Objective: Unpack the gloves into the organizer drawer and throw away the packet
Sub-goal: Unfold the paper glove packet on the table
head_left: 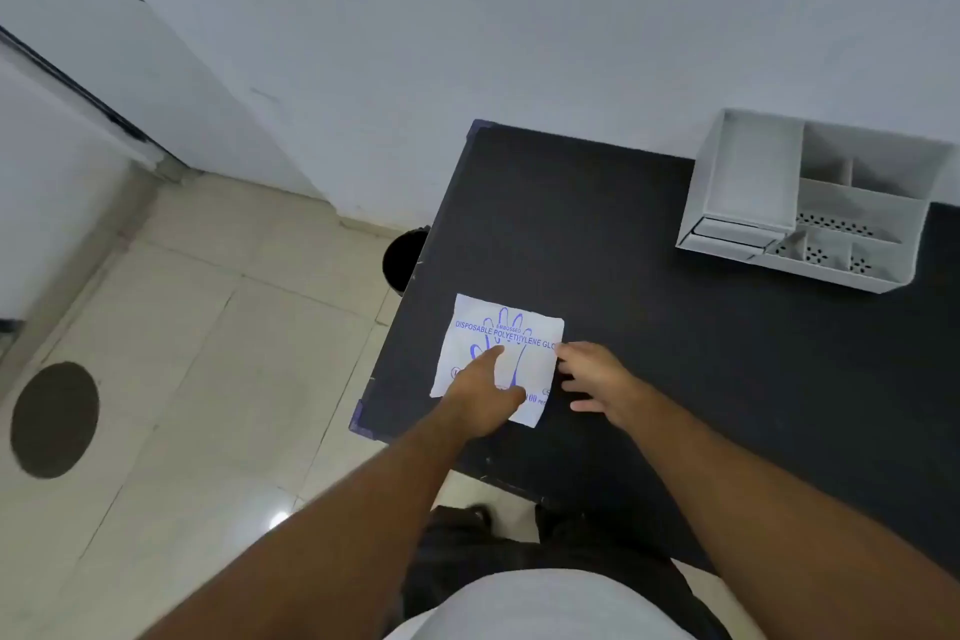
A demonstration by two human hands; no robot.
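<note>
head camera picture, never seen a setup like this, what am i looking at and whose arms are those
There is no machine here. A person wears a wide camera on the head, so this one picture looks forward and down over their own two bare arms. On the black table lies a flat white packet printed in blue as disposable polyethylene gloves. The left hand rests on it with straight fingers. The right hand, fingers spread, is at the packet's right edge. Nothing is gripped or lifted. At the far right of the table stands a white organizer with open compartments. What looks like a black bin sits on the floor beside the table's left edge.
</note>
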